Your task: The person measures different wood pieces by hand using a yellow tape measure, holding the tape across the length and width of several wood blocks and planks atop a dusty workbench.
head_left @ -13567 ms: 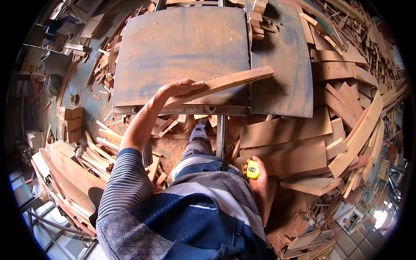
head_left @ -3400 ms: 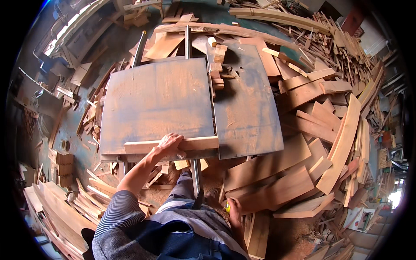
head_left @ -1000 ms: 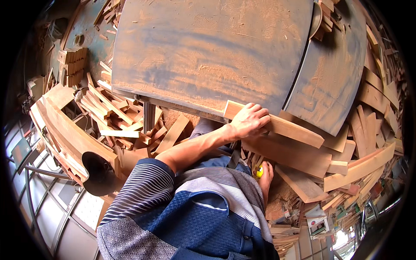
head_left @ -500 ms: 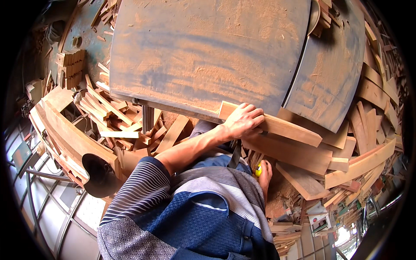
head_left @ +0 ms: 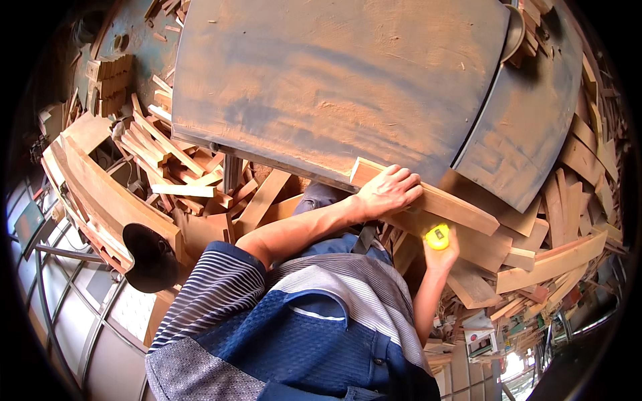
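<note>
Left hand (head_left: 388, 192): fingers curled over the top of a wooden board (head_left: 435, 204), gripping it at the near edge of the dusty metal table (head_left: 334, 87). Right hand (head_left: 440, 247): closed around a yellow tape measure (head_left: 437, 236), just below the board. Offcut piles (head_left: 174, 167) surround the table on the floor. Left forearm extends forward, striped sleeve; right forearm is raised upright.
</note>
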Demonstrator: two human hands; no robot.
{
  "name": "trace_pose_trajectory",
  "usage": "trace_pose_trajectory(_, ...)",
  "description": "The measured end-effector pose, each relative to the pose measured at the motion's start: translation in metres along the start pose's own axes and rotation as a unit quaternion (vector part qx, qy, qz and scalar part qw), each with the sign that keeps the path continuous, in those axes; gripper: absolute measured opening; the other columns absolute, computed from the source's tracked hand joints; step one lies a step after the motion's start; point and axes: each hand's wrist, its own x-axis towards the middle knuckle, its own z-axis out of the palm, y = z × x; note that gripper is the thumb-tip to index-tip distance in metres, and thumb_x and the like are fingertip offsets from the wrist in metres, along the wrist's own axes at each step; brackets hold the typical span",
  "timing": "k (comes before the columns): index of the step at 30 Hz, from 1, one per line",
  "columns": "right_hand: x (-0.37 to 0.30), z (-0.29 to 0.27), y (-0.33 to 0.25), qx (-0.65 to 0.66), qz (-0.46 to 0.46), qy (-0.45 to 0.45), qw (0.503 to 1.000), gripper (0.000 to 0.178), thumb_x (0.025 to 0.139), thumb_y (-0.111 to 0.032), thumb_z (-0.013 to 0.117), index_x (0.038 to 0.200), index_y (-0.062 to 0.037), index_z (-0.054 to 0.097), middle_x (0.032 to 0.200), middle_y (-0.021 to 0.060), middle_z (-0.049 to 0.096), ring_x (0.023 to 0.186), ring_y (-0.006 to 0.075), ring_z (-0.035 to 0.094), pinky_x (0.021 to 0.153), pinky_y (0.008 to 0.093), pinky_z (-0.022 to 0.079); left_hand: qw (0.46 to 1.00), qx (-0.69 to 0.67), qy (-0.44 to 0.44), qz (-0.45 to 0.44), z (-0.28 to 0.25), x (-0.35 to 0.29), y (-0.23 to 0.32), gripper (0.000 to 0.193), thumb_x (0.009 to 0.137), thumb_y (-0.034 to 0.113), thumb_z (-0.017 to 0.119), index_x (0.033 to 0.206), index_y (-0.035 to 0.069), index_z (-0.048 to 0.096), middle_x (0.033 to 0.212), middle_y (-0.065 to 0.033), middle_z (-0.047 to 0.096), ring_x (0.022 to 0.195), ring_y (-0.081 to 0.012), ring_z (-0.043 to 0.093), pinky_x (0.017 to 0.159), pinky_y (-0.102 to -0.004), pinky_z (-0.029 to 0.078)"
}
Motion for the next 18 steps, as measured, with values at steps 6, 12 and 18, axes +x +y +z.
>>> trace_pose_trajectory(6,0.037,0.017,-0.019,0.033,0.003,0.077,0.997,0.060,0.095,-0.052,0.069,0.139,-0.0135,0.057,0.136,0.0089,0.063,0.124,0.0318,0.056,0.104,0.0564,0.043,1.000,0.002,0.022,-0.003,0.005,0.000,0.000,0.019,0.087,0.021,0.059,0.103,0.010,0.059,0.104,-0.0060,0.058,0.100,-0.0222,0.056,0.089,-0.0360,0.043)
trace_pose_trajectory(12,0.042,-0.002,-0.035,0.040,-0.040,0.114,0.992,0.065,0.091,-0.052,0.074,0.141,-0.0135,0.056,0.140,0.0087,0.060,0.131,0.0335,0.052,0.112,0.0615,0.038,0.999,-0.025,0.023,-0.018,0.014,0.013,0.015,0.023,0.084,0.020,0.061,0.104,0.009,0.059,0.111,-0.0086,0.058,0.105,-0.0250,0.056,0.092,-0.0382,0.043)
trace_pose_trajectory(18,0.035,-0.023,-0.075,0.058,-0.110,0.175,0.977,0.062,0.094,-0.050,0.072,0.142,-0.0137,0.056,0.142,0.0077,0.060,0.133,0.0327,0.052,0.114,0.0589,0.036,0.999,-0.027,-0.021,0.024,0.024,0.033,0.037,0.027,0.082,0.021,0.062,0.105,0.007,0.060,0.119,-0.0113,0.057,0.109,-0.0251,0.055,0.093,-0.0386,0.043)
